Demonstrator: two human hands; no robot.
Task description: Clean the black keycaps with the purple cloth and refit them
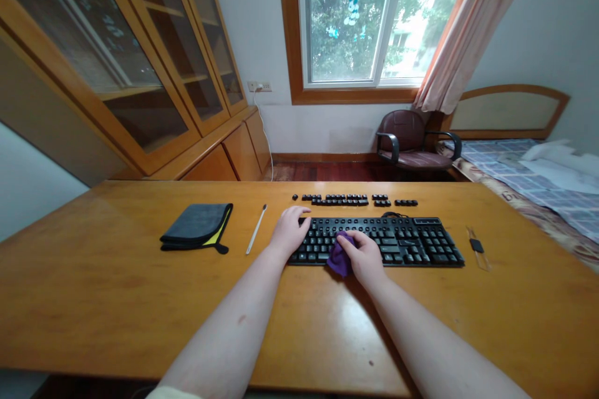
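A black keyboard (388, 240) lies on the wooden desk, its upper rows stripped of keycaps. My left hand (289, 230) rests at the keyboard's left end, thumb and fingers apart around its upper left corner. Pinched in my right hand (365, 254) is a purple cloth (340, 257), pressed against the lower keys left of the keyboard's middle. Behind the keyboard, loose black keycaps (340, 200) stand in rows. The cloth and my right hand hide some of the keys below them.
Left of the keyboard lie a thin white brush (256, 229) and a folded grey cloth (196, 225) with yellow lining. A wire keycap puller (477, 246) lies to the right. Beyond the desk (116, 299) are a chair (407, 137), a bed and a glass-fronted cabinet.
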